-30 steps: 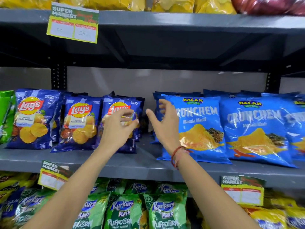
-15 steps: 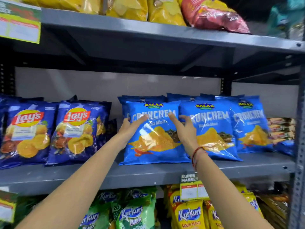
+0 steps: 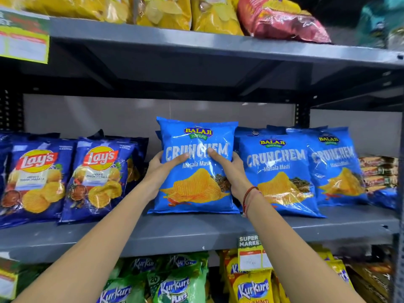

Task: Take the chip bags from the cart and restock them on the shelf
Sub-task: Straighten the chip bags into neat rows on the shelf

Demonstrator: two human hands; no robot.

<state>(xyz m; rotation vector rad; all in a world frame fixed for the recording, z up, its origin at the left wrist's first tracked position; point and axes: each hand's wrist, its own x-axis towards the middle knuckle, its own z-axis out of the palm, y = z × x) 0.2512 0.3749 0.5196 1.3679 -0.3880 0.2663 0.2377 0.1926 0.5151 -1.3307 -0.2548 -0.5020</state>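
Your two bare forearms reach up across the grey metal shelf point(image 3: 196, 235). Your left hand point(image 3: 160, 171) and right hand point(image 3: 235, 173) clasp the sides of a glossy light-blue Crunchem chip bag point(image 3: 194, 193), thumbs pressed on its front, the bag upright with its bottom edge on that shelf. Just right of it lean two matching blue bags point(image 3: 282, 171); to its left stand dark-blue Lay's bags point(image 3: 96, 178). A grey back panel point(image 3: 87, 114) closes the shelf behind.
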